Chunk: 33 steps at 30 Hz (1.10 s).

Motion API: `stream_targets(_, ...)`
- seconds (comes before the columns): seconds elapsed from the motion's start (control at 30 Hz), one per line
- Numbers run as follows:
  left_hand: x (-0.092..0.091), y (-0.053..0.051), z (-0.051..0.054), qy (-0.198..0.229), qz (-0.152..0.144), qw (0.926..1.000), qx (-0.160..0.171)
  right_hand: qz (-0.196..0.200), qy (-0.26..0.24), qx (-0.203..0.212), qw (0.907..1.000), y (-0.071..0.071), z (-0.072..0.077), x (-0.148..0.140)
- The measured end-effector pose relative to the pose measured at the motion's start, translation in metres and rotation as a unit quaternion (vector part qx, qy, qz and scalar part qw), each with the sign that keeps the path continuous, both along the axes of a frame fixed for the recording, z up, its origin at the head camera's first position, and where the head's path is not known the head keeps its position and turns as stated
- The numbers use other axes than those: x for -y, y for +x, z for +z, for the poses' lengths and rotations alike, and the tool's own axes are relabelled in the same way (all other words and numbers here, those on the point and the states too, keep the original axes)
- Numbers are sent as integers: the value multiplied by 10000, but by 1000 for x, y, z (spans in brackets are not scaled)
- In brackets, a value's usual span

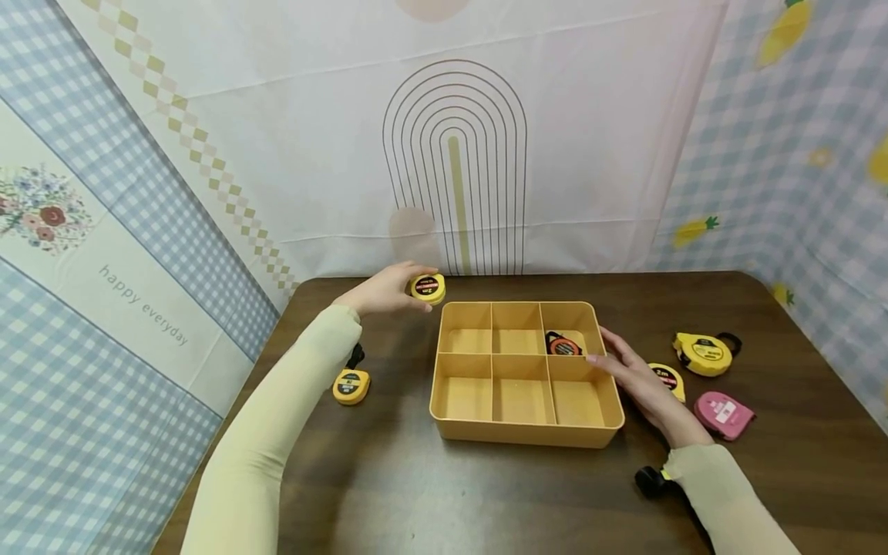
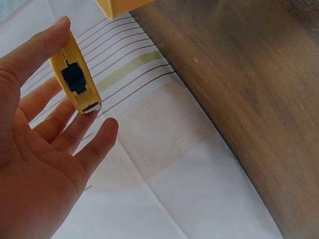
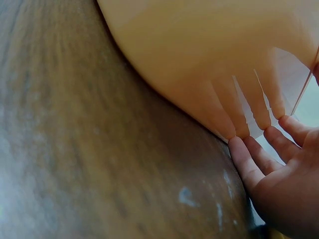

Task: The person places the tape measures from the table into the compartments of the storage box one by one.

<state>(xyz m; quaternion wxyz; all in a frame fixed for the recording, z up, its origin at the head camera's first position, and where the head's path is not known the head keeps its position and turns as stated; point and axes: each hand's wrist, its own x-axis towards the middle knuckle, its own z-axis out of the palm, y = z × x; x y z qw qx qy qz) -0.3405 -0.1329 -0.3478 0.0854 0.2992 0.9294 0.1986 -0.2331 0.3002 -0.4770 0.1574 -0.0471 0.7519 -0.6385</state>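
Observation:
Above the table's far side, my left hand (image 1: 385, 290) pinches a yellow tape measure (image 1: 428, 288) between thumb and fingers. The left wrist view shows its narrow edge, with a black lock button (image 2: 75, 78) and a metal hook at the end. My right hand (image 1: 645, 389) holds the right wall of a yellow divided box (image 1: 525, 433), thumb over the rim. Outside, its fingertips (image 3: 239, 145) touch the glossy wall. An orange and black tape measure (image 1: 565, 347) lies in the back right compartment; the other compartments hold nothing visible.
On the left lies a small yellow tape measure (image 1: 351, 387) with a black strap. Right of the box are a yellow one (image 1: 704, 354), another (image 1: 667, 379) partly behind my right hand, and a pink one (image 1: 724, 415). A black item (image 1: 650, 482) sits near my right sleeve.

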Motion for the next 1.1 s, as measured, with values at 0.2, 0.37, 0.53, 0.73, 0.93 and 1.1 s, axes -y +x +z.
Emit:
stream_targets(0.2,-5,-4,6,5,-53,10000,16,-22,65,51,10000,-2,1,0)
stream_targets(0.37,-14,-6,10,-5,-47,10000,9,-25,70,46,10000,-6,0,-1)
stream_targets(0.53,-21,-7,11,-21,-96,9999,-83,30,31,19,10000,-10,-2,-1)
stream_targets(0.73,-25,-8,10,1,-123,9999,-106,45,21,39,10000,-11,-4,-2)
stream_targets(0.93,-28,-5,9,-6,-126,9998,-152,53,-17,68,10000,-11,-3,-2)
stream_targets(1.1,-30,-3,7,-1,-124,9999,-115,60,33,42,10000,-12,-3,-2)
